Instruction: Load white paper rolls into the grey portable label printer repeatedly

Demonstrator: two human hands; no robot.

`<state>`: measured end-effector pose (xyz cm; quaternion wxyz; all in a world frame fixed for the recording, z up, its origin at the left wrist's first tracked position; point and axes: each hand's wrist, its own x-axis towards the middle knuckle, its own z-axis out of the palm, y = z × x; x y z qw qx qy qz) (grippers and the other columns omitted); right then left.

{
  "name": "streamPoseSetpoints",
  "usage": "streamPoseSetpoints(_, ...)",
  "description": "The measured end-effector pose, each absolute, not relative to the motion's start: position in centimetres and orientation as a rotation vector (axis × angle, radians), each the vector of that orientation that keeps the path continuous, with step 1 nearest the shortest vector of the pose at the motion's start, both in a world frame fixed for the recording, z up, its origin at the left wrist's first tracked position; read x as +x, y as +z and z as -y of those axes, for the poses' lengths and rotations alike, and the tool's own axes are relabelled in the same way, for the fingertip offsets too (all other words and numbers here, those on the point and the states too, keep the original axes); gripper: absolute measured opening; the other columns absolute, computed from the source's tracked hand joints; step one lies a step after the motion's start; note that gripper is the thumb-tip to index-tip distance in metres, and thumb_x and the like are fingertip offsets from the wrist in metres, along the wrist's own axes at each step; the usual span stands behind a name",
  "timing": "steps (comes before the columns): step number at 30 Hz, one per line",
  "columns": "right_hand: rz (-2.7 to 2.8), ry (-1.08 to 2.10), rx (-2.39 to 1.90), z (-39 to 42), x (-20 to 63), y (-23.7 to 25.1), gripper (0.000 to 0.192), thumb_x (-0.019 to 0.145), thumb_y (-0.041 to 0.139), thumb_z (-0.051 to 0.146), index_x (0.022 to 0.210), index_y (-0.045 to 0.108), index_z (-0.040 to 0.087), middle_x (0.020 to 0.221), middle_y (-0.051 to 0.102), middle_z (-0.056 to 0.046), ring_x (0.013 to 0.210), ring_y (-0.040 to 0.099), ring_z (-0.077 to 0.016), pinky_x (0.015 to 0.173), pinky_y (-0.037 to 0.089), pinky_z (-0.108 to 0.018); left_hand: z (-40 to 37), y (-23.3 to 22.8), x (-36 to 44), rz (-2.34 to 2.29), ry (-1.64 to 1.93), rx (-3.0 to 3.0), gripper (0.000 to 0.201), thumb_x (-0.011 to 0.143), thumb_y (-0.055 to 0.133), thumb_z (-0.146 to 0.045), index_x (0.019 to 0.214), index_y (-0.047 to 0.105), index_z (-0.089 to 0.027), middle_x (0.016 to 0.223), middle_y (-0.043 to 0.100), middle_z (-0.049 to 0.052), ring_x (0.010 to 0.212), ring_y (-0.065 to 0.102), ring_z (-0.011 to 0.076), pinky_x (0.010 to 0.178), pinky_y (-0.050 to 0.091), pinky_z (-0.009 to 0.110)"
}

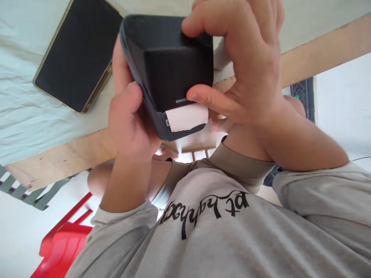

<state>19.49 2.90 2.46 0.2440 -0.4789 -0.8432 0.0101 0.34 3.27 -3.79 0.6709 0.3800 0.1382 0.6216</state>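
A black label printer [176, 73] is held up in front of me, tilted, with part of its brand lettering showing. A white strip of label paper [188, 117] sticks out of its near end. My left hand [127, 119] is closed around the printer's left side, thumb along the edge. On the other side, my right hand [246, 58] grips it with a fingertip on the top face and the thumb by the lettering, just above the paper. The remaining fingers of both hands are partly hidden. A pale rounded thing [222, 57] shows behind the printer by my right palm; its kind is unclear.
A dark-screened phone or tablet [77, 54] lies at the left on a table covered with pale, creased cloth [20, 58]. The table's wooden edge [63, 158] runs across in front of my body. A red plastic chair [65, 243] stands at the lower left.
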Motion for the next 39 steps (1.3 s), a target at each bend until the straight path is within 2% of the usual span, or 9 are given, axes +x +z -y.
streamPoseSetpoints(5,2.271,-0.041,-1.379,-2.6,19.3,2.6,0.066,0.104,0.022,0.069,0.144,0.057,0.03,0.132,0.064,0.002,0.13,0.061,-0.0178,0.121,0.044,-0.04,-3.5,-3.6,0.1,-0.214,1.404,0.864,0.048,0.094,0.02,-0.02,0.138,0.04,-0.014,0.137,0.066,0.004,0.133,0.063,0.0127,0.133,0.035,0.037)
streamPoseSetpoints(9,2.325,0.012,-1.389,-2.8,19.3,2.7,0.063,0.106,0.023,0.064,0.15,0.052,0.03,0.144,0.061,0.002,0.139,0.058,-0.0169,0.124,0.042,-0.044,-3.1,-3.8,0.1,-0.336,1.39,0.841,0.039,0.105,0.041,-0.036,0.134,0.045,-0.01,0.127,0.069,0.006,0.127,0.064,0.0163,0.134,0.035,0.037)
streamPoseSetpoints(15,2.333,0.058,-1.361,-2.8,19.5,2.7,0.064,0.104,0.027,0.067,0.149,0.055,0.03,0.143,0.062,0.003,0.137,0.057,-0.0159,0.123,0.041,-0.042,-2.4,-3.5,0.2,-0.469,1.346,0.801,0.044,0.101,0.063,-0.048,0.125,0.063,-0.011,0.118,0.072,0.003,0.124,0.061,0.0179,0.14,0.03,0.042)
streamPoseSetpoints(20,2.37,0.082,-1.34,-3.0,19.8,2.8,0.07,0.101,0.029,0.072,0.151,0.054,0.031,0.146,0.061,0.004,0.138,0.056,-0.0197,0.123,0.042,-0.044,-2.4,-3.7,0.2,-0.459,1.389,0.768,0.033,0.106,0.055,-0.043,0.111,0.072,-0.016,0.111,0.071,-0.001,0.11,0.065,0.0124,0.138,0.032,0.037)
streamPoseSetpoints(26,2.398,0.134,-1.317,-3.0,19.9,3.1,0.067,0.101,0.032,0.069,0.156,0.047,0.032,0.149,0.059,0.006,0.145,0.055,-0.0265,0.125,0.04,-0.053,-2.8,-4.0,-0.2,-0.436,1.408,0.893,0.036,0.106,0.054,-0.041,0.12,0.074,-0.014,0.114,0.076,-0.002,0.117,0.065,0.014,0.133,0.038,0.033)
streamPoseSetpoints(29,2.397,0.178,-1.303,-2.9,19.7,3.3,0.066,0.102,0.036,0.066,0.156,0.048,0.03,0.143,0.063,0.003,0.144,0.056,-0.0267,0.126,0.04,-0.055,-2.9,-4.0,0.0,-0.457,1.489,0.86,0.032,0.106,0.055,-0.036,0.115,0.075,-0.013,0.109,0.079,-0.002,0.112,0.067,0.0131,0.117,0.051,0.028)
streamPoseSetpoints(32,2.38,0.208,-1.306,-2.8,19.7,3.3,0.064,0.102,0.037,0.064,0.154,0.05,0.029,0.143,0.063,0.003,0.144,0.056,-0.026,0.126,0.04,-0.056,-2.8,-3.9,0.3,-0.462,1.536,0.851,0.029,0.104,0.058,-0.033,0.113,0.076,-0.012,0.108,0.081,-0.002,0.108,0.069,0.0116,0.108,0.053,0.024)
streamPoseSetpoints(36,2.385,0.178,-1.198,-3.1,20.0,3.1,0.071,0.1,0.036,0.069,0.154,0.05,0.026,0.138,0.064,0.002,0.142,0.057,-0.0236,0.127,0.042,-0.052,-2.6,-3.6,0.5,-0.544,1.575,0.784,0.036,0.108,0.041,-0.022,0.107,0.075,-0.009,0.1,0.08,0.002,0.1,0.071,0.0131,0.106,0.055,0.028)
streamPoseSetpoints(39,2.367,0.216,-1.17,-3.7,20.3,3.2,0.07,0.101,0.035,0.067,0.15,0.052,0.02,0.136,0.064,0.002,0.138,0.059,-0.0196,0.126,0.046,-0.04,-2.7,-3.3,0.5,-0.591,1.551,0.784,0.038,0.106,0.036,-0.02,0.109,0.073,-0.008,0.103,0.078,0.006,0.103,0.07,0.0181,0.105,0.056,0.034)
